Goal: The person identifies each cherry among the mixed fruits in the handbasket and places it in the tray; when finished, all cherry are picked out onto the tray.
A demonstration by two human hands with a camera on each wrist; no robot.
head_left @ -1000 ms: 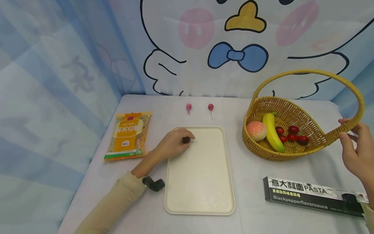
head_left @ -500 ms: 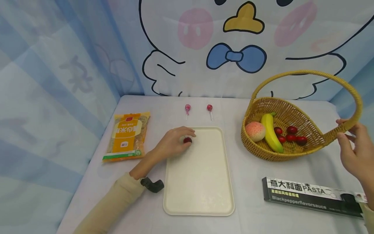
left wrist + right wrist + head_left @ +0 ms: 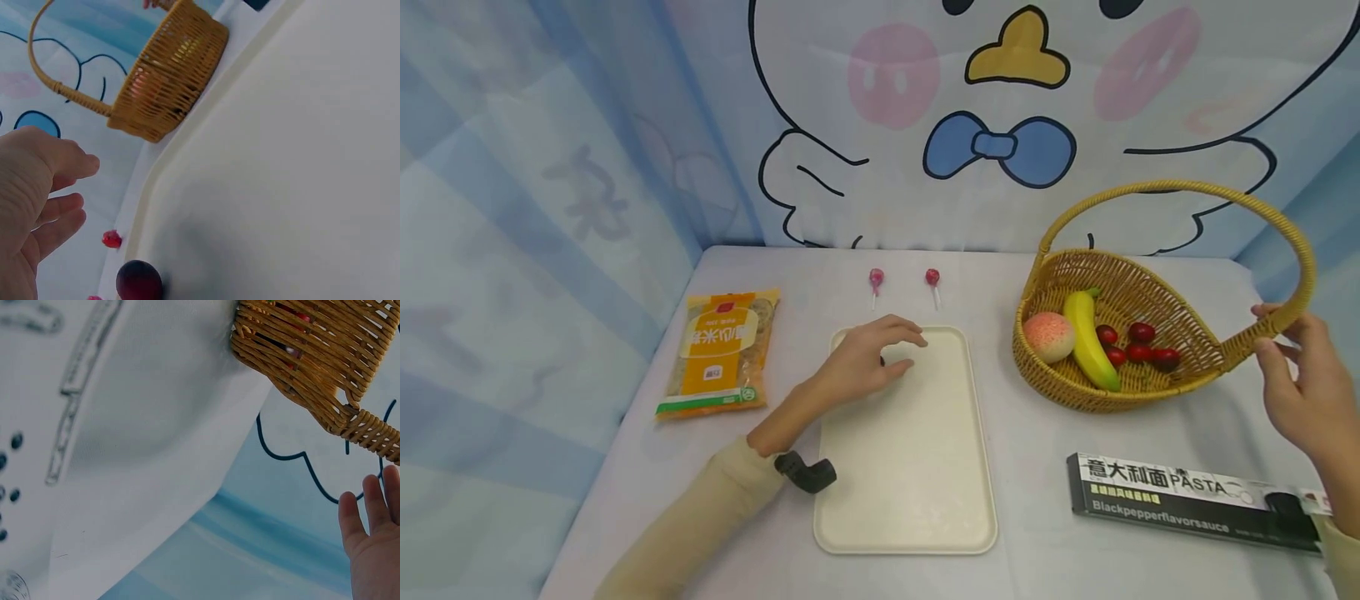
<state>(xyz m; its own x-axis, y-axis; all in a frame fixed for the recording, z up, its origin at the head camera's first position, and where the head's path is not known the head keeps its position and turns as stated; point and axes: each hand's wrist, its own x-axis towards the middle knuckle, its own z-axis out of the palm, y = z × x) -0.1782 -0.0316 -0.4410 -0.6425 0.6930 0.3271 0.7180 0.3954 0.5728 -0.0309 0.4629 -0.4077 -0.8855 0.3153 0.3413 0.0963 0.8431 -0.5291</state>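
Backdrop (image 3: 1000,217): a pale blue curtain printed with a cartoon face and bow tie, hung behind a white-covered bench (image 3: 1037,533)
Tray (image 3: 910,483): laid flat on the bench, a yellow packet (image 3: 718,354) to its left and two lollipops (image 3: 876,278) set beyond its far edge
Red fruit (image 3: 139,282): shown at the tray's far end by the left wrist camera, almost wholly covered by the hand in the head view; judged light, smooth and apt to roll, best pinched gently across its widest part
Left hand (image 3: 865,360): poised over the tray's far end, thumb and fingers spread apart, nothing seen gripped
Basket (image 3: 1067,390): filled with a peach (image 3: 1049,337), a banana (image 3: 1088,340) and five red fruits (image 3: 1138,353); its wicker judged stiff and fairly light, best held by the handle (image 3: 1306,267)
Right hand (image 3: 1303,392): the handle's near base pinched between thumb and fingers
Pasta box (image 3: 1150,500): laid on the bench, nearer the camera than the basket
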